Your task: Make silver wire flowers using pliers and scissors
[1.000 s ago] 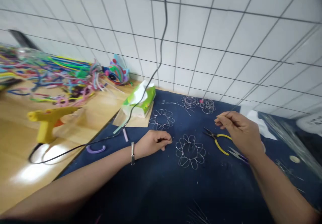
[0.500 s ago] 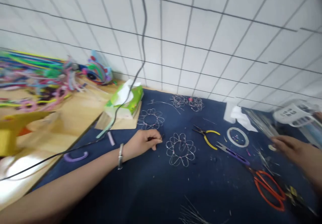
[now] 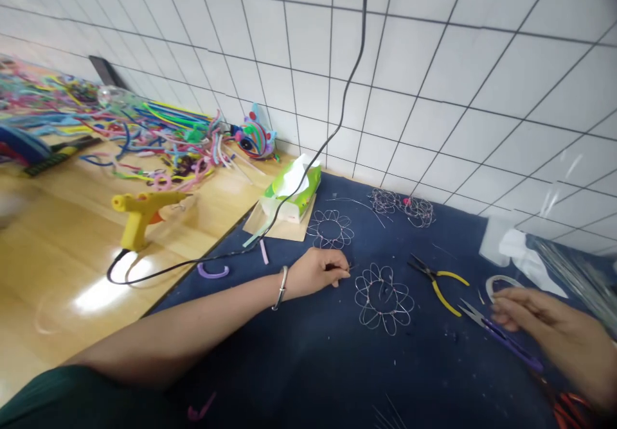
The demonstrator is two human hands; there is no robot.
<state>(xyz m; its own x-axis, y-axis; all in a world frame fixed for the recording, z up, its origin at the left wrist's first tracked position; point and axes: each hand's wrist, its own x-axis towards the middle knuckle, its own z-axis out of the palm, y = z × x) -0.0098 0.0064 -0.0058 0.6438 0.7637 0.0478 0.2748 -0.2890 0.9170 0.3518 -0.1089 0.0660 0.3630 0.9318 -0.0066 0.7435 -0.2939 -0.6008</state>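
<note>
My left hand [image 3: 321,273] rests on the dark blue mat, thumb and fingers closed in a pinch; a tiny dark bit shows at the fingertips, too small to name. Just right of it lies a flower-shaped wire piece [image 3: 384,299] with looped petals, and a similar wire flower [image 3: 330,229] lies behind it. My right hand [image 3: 549,329], fingers curled together, is over a round white-rimmed dish [image 3: 501,279] and hides most of it. What those fingers hold, if anything, is hidden. Purple-handled scissors [image 3: 513,345] and yellow-handled pliers [image 3: 441,281] lie left of that hand.
A yellow glue gun [image 3: 139,214] stands on the wooden table, its black cord [image 3: 347,92] crossing over a tissue pack [image 3: 292,191]. Tangled wire pieces [image 3: 419,210] lie by the tiled wall. A bundle of thin wires [image 3: 573,275] and orange handles [image 3: 573,410] are at right.
The view has turned left, so things appear farther right. My right hand has moved from beside the wire bundle to over the round dish. My left hand stays pinched in place.
</note>
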